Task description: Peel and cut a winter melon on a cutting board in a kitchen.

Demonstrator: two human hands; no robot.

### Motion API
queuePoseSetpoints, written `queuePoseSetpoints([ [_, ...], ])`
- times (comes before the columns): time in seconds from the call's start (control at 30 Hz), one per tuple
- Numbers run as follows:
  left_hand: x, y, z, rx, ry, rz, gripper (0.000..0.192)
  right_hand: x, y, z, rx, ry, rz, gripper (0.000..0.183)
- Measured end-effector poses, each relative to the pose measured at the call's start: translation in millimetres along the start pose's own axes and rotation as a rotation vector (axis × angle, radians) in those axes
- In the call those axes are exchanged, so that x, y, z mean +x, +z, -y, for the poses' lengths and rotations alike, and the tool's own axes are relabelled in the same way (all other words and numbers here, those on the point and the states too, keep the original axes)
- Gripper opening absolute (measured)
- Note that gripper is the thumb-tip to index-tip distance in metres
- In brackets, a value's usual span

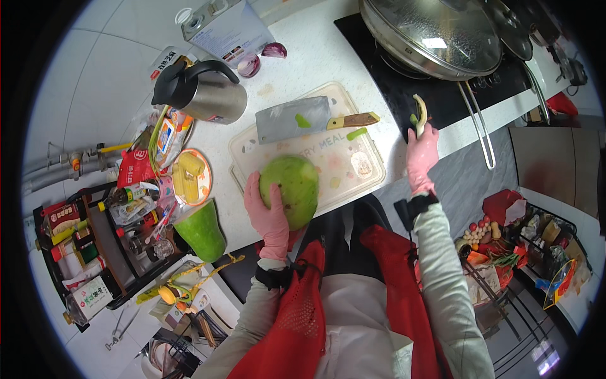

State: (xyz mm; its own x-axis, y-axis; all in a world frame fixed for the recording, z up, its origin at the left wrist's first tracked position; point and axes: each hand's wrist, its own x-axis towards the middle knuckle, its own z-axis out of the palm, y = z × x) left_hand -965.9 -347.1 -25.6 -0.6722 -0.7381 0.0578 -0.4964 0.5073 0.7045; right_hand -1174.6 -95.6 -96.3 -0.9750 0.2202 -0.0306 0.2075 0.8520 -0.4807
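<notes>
My left hand (269, 215), in a pink glove, rests around the side of a large green gourd or melon piece (296, 189) on the front left of a pale cutting board (326, 177). In my right hand (422, 154), also gloved in pink, is a pale, curved strip with a green part (420, 116), held beside the cooktop's edge. A cleaver with a wooden handle (293, 118) lies flat across the board, a green scrap (302, 121) on its blade. Another green scrap (356, 134) lies near the handle.
Left stand a steel thermos jug (218, 97), a plate of corn pieces (207, 163), a cut green gourd (203, 232) and a bottle rack (128, 289). Onion pieces (249, 65) lie by a metal can (229, 35). A lidded pan (435, 42) sits on the black cooktop (383, 71), its handle (480, 132) jutting out.
</notes>
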Motion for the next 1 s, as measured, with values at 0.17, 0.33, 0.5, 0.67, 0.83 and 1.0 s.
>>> queuePoseSetpoints([
  [0.17, 1.4, 2.2, -3.3, 0.018, 0.019, 0.000, 0.041, 39.8, 26.9, -32.5, -0.034, -0.017, 0.028, 0.042],
  [0.33, 0.3, 0.2, 4.2, 0.025, 0.018, -0.012, 0.043, -17.8, 22.1, 21.9, 0.264, -0.127, 0.231, 0.033],
  [0.5, 8.9, -11.4, 10.2, -0.005, 0.011, 0.084, 0.055, -47.3, 47.3, 42.2, 0.101, -0.455, 0.287, 0.028],
  [0.67, 16.5, -21.9, 15.9, -0.109, 0.084, 0.295, 0.071, -50.5, 60.1, 48.1, 0.084, -0.356, 0.347, 0.032],
  [0.83, 6.2, -12.3, 11.9, -0.118, 0.036, 0.185, 0.073, -93.2, 46.4, 81.2, 0.248, -0.359, 0.484, 0.039],
  [1.0, -8.9, 2.1, 6.4, -0.154, -0.064, 0.072, 0.072, -154.2, -1.0, 93.8, 0.360, -0.214, 0.634, 0.035],
])
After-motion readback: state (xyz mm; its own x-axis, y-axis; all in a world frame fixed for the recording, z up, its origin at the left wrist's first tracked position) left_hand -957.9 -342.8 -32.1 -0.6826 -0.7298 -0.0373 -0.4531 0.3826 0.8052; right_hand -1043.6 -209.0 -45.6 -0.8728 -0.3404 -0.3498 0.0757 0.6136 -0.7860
